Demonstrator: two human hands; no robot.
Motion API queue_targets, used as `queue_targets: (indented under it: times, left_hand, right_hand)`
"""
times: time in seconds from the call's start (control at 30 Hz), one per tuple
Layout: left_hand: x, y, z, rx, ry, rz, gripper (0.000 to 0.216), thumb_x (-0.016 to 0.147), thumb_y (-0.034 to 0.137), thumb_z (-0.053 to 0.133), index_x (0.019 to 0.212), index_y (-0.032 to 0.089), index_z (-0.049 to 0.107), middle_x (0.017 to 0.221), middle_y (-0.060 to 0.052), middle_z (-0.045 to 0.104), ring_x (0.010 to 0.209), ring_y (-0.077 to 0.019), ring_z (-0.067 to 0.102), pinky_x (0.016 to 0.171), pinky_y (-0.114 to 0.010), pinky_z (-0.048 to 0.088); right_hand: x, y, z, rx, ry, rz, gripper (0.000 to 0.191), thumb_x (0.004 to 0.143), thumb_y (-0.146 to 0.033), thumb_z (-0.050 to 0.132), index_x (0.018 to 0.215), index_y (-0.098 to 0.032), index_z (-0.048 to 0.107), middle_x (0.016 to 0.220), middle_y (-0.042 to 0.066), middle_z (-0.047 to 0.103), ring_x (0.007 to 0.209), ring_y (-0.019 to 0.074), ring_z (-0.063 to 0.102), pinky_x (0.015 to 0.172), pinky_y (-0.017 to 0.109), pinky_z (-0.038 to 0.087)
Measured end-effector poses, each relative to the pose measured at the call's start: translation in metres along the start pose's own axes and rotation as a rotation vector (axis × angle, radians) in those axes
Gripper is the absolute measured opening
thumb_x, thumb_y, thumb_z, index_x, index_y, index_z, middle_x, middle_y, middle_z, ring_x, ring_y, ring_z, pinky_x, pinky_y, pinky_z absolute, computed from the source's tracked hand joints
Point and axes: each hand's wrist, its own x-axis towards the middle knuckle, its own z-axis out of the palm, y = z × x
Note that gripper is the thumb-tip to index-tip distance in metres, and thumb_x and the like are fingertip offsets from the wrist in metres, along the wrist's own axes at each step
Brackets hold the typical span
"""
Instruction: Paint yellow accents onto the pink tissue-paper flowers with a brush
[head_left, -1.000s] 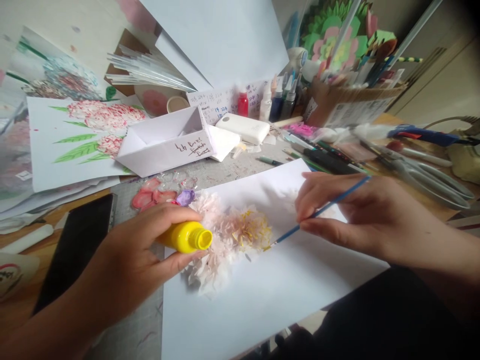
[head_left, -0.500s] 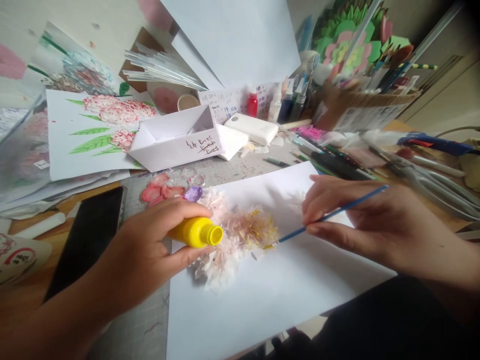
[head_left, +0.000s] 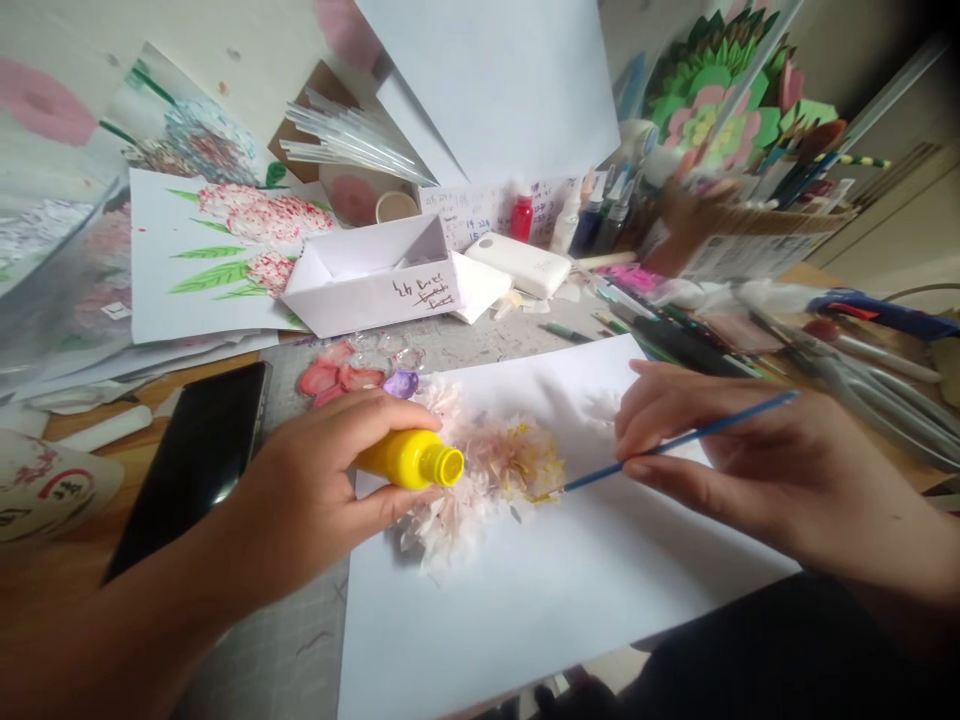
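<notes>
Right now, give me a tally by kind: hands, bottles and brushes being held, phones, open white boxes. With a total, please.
Hands: 2 (left hand, right hand)
Held bottles: 1 (yellow bottle, left hand)
Held brushes: 1 (blue brush, right hand)
Phones: 1 (black phone)
Open white boxes: 1 (white box)
Total: 6

The left forearm (head_left: 165, 610) is slanting in from the near left, and the left grip (head_left: 307, 480) is closing in a wide curve, with the left fingers (head_left: 382, 408) bending along its far side and the left thumb (head_left: 394, 505) stretching along its near side. The right wrist (head_left: 877, 520) is angling in from the near right, and the right grip (head_left: 739, 470) is pinching like a pen hold, with the right fingers (head_left: 636, 405) curling and the right thumb (head_left: 667, 480) pressing from the near side. Both grips are staying well apart, pointing toward each other.
</notes>
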Motion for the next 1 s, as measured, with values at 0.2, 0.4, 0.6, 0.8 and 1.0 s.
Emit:
queue_targets:
  times: [0.2, 0.4, 0.6, 0.8, 1.0]
  left_hand:
    - [0.0006, 0.0004, -0.0006, -0.028, -0.012, 0.022, 0.026, 0.081, 0.045, 0.069, 0.101, 0.027, 0.069, 0.094, 0.001, 0.075, 0.087, -0.0190, 0.068, 0.082, -0.027, 0.050]
    - [0.0017, 0.0030, -0.0024, -0.046, -0.024, -0.019, 0.028, 0.080, 0.047, 0.070, 0.100, 0.027, 0.069, 0.096, 0.001, 0.075, 0.089, -0.0194, 0.069, 0.082, -0.026, 0.050]
    - [0.0017, 0.0015, -0.0017, -0.038, -0.014, 0.007, 0.029, 0.080, 0.048, 0.071, 0.101, 0.027, 0.070, 0.095, 0.001, 0.075, 0.087, -0.0184, 0.068, 0.080, -0.025, 0.050]
    - [-0.0003, -0.0033, 0.0014, -0.043, 0.034, 0.072, 0.031, 0.078, 0.046, 0.075, 0.102, 0.027, 0.070, 0.093, 0.003, 0.074, 0.084, -0.0172, 0.068, 0.081, -0.025, 0.049]
    - [-0.0002, -0.0027, 0.0009, -0.066, 0.027, 0.111, 0.026, 0.079, 0.036, 0.077, 0.101, 0.027, 0.067, 0.091, 0.006, 0.071, 0.081, -0.0138, 0.064, 0.077, -0.022, 0.046]
  right_hand:
    - [-0.0029, 0.0002, 0.0002, -0.033, 0.026, 0.019, 0.005, 0.079, -0.026, 0.077, 0.079, -0.027, 0.072, 0.073, -0.001, 0.076, 0.076, 0.0191, 0.072, 0.096, 0.040, 0.051]
    - [-0.0017, -0.0011, -0.0010, -0.009, 0.010, 0.020, 0.007, 0.079, -0.020, 0.074, 0.076, -0.026, 0.071, 0.069, 0.002, 0.074, 0.072, 0.0214, 0.070, 0.077, 0.038, 0.056]
    - [-0.0006, -0.0028, -0.0041, -0.011, 0.004, 0.013, 0.010, 0.079, -0.016, 0.073, 0.076, -0.026, 0.070, 0.069, 0.002, 0.074, 0.071, 0.0194, 0.069, 0.073, 0.035, 0.055]
    - [-0.0024, -0.0016, -0.0036, 0.016, -0.046, 0.008, 0.011, 0.078, -0.017, 0.075, 0.078, -0.027, 0.070, 0.072, 0.002, 0.073, 0.073, 0.0211, 0.069, 0.075, 0.038, 0.056]
    - [-0.0037, -0.0030, -0.0044, -0.032, -0.019, 0.007, 0.011, 0.079, -0.017, 0.074, 0.077, -0.028, 0.069, 0.070, -0.002, 0.074, 0.071, 0.0182, 0.070, 0.087, 0.038, 0.056]
